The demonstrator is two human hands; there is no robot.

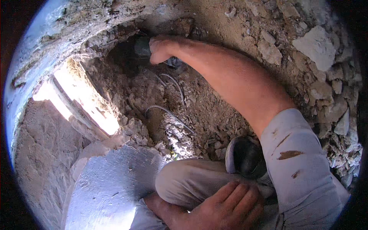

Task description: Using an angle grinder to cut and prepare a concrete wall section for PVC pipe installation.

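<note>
My right hand reaches far into a dim hollow in the dirt, its fingers closed. A greenish-grey block-like thing lies right against the knuckles; whether the fingers grip it is hidden. Something pale and shiny shows just under the wrist. Nearer to me, a thin grey cable arches out of the soil, and another cable loop rises behind it. My left hand rests on my folded leg, fingers laid out side by side, holding nothing.
Broken rocks and rubble line the right side. A rough earthen wall curves over the left, with a sunlit gap below it. A smooth grey-blue slab lies beside my bent knee. My dark shoe stands on the dirt.
</note>
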